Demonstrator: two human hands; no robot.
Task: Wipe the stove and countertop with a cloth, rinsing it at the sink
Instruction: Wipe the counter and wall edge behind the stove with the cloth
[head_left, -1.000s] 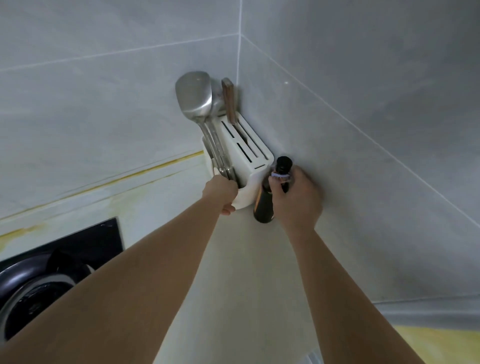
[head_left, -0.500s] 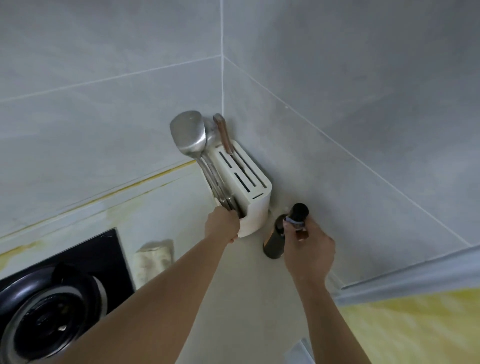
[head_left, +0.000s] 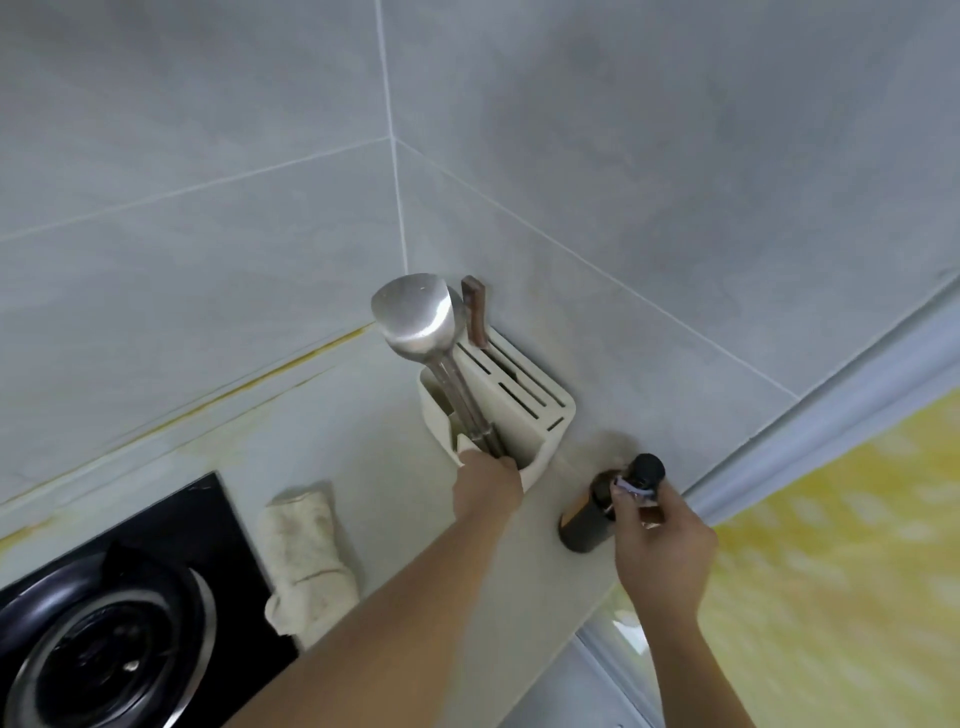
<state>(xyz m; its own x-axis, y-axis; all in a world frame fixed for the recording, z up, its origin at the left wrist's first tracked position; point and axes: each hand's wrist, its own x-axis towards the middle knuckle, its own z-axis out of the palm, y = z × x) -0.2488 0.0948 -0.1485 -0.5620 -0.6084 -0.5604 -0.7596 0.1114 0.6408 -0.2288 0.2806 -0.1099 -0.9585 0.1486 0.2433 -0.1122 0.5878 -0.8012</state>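
Note:
A crumpled beige cloth (head_left: 306, 556) lies on the pale countertop (head_left: 374, 431) just right of the black stove (head_left: 104, 623); neither hand touches it. My left hand (head_left: 488, 488) grips the front edge of the white utensil and knife holder (head_left: 524, 415) in the wall corner. My right hand (head_left: 662, 545) grips the neck of a dark bottle (head_left: 592, 519) that stands to the holder's right, near the counter's end.
A steel spatula (head_left: 415, 317) and a brown-handled knife (head_left: 475, 312) stick up from the holder. Grey tiled walls meet behind it. A burner with a black ring (head_left: 93, 654) sits at lower left. Past the counter's right edge is a yellow floor (head_left: 831, 545).
Both hands have drawn the holder and the bottle out from the corner toward me. The view has tilted down, so the cloth beside the stove now shows fully.

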